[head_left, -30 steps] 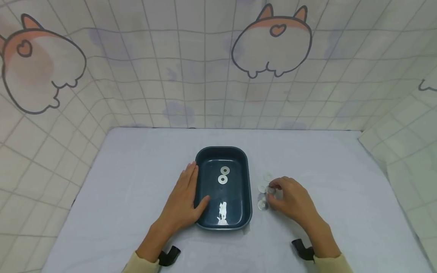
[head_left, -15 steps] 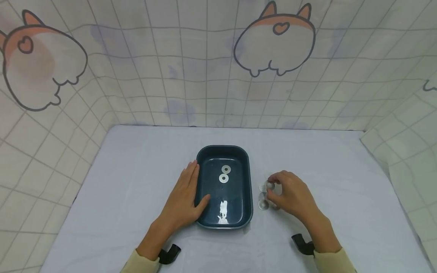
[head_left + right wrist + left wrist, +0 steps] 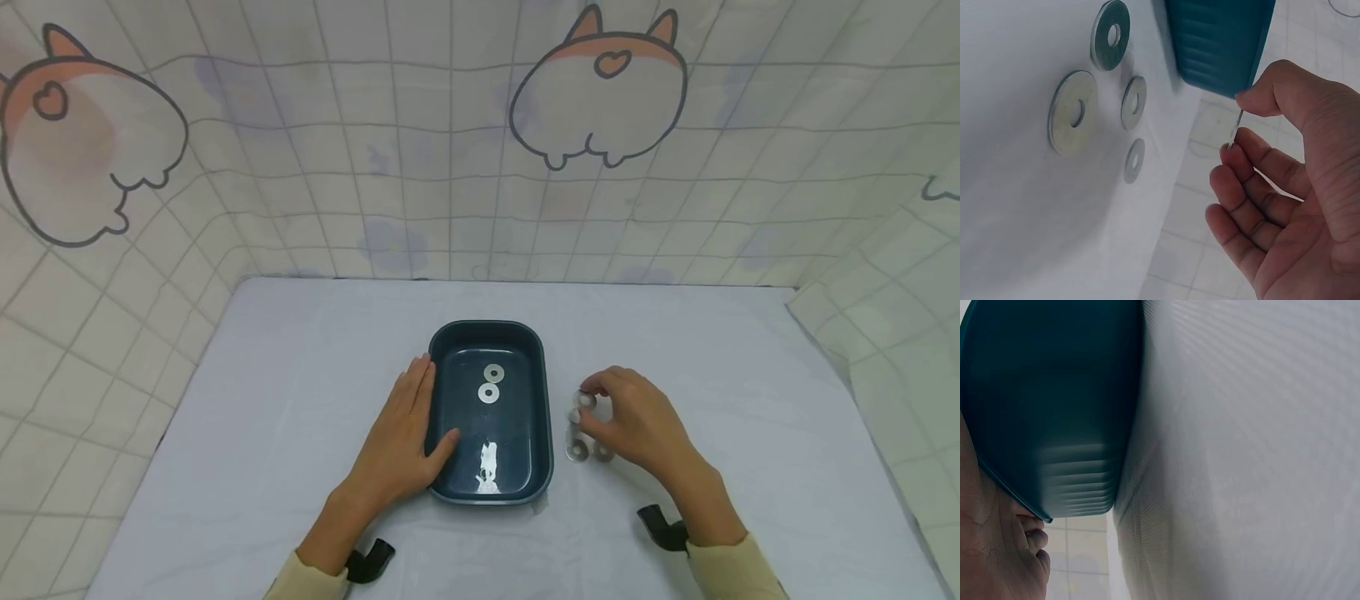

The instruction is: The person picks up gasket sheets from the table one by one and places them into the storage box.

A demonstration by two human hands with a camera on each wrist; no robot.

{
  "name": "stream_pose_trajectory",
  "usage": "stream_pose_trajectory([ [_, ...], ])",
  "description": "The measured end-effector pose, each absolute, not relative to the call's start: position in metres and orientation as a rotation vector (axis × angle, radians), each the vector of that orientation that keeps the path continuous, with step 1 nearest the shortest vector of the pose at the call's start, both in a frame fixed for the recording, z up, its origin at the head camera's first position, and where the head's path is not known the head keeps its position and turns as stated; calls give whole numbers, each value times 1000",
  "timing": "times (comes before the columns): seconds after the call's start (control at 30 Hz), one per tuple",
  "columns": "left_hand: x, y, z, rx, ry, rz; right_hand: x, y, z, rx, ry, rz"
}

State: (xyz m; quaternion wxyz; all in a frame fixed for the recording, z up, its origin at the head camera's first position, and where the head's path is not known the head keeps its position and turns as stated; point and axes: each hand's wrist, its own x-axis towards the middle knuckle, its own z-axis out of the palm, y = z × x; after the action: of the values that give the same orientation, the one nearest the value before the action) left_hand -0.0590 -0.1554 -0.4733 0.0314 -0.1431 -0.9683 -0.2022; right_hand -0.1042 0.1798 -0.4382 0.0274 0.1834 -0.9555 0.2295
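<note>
A dark teal tray sits mid-table with two flat metal washers inside. My left hand lies along its left wall, fingers straight and thumb over the rim; the left wrist view has the tray's outer wall close up. Just right of the tray, my right hand pinches one washer above the cloth. The right wrist view shows that washer edge-on between thumb and forefinger. Loose washers lie on the table below the hand.
Several washers lie flat on the white cloth near the tray's corner. Tiled fabric walls with cartoon prints enclose the table on three sides. Black wrist-camera straps show near the front edge.
My right hand has picked one washer out of the loose group and lifted it slightly up and toward the tray. The left hand and tray have stayed put.
</note>
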Motion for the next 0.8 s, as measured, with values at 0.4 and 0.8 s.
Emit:
stream_pose_trajectory([
  [0.4, -59, -156, -473, -446, -2984, -634, -106, 172, -429, 587, -2960, 680],
  [0.8, -58, -156, -472, -441, -2986, -640, -111, 164, -423, 664, -2914, 626],
])
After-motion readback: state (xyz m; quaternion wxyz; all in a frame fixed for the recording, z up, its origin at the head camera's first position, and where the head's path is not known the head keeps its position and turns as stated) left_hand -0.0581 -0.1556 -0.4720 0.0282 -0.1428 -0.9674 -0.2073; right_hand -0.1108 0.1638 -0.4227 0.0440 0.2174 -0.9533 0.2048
